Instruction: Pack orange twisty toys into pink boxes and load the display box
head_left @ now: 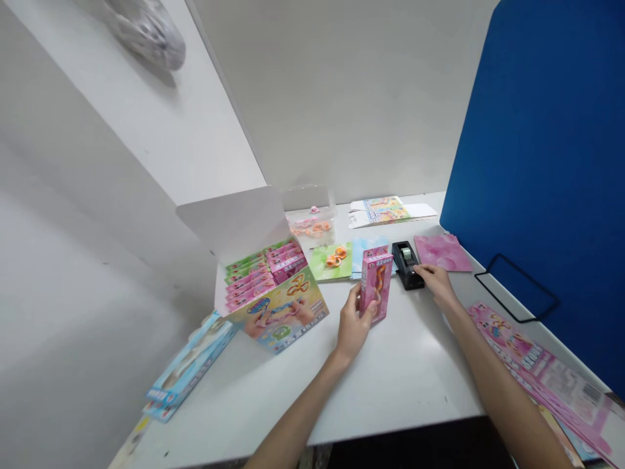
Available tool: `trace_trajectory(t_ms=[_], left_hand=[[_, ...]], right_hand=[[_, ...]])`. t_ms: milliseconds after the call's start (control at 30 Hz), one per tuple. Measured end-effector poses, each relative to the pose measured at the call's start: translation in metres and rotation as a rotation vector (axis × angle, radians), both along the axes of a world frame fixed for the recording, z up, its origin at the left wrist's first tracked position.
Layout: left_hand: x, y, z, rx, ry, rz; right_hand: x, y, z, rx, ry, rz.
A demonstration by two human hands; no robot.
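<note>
White tabletop (405, 384): left hand (350, 331) holds a pink box (376, 286) seemingly on end.

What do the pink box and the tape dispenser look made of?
The pink box looks like thin printed card, with crisp folded edges and a faint gloss on its printed face. The tape dispenser seems to be moulded black plastic, judging by its rounded, smooth, slightly shiny body, though the look alone can't fully settle that.

Bright diffuse indoor light, soft glare on the white bench (420, 371), faint soft shadows, wide-angle distortion bending the frame edges, slight overall softness
</note>
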State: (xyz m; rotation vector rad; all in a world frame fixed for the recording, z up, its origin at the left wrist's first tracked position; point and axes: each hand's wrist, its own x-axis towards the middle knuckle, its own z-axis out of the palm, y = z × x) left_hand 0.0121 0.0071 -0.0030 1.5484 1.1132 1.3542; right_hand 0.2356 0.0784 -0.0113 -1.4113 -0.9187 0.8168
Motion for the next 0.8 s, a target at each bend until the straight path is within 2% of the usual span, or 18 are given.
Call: trace_trajectory(t_ms=[267,800], left_hand=[[-0.0003,0.0003,-0.0007,0.017,0.016,-0.005],[-0.0004,0.0012,-0.0032,0.040,0.037,-0.010]], right_hand=[[-0.0035,0.0000,-0.0025,0.045,0.024,-0.078],[-0.0015,0.0032,-0.0045,0.039,0.089,-0.179]])
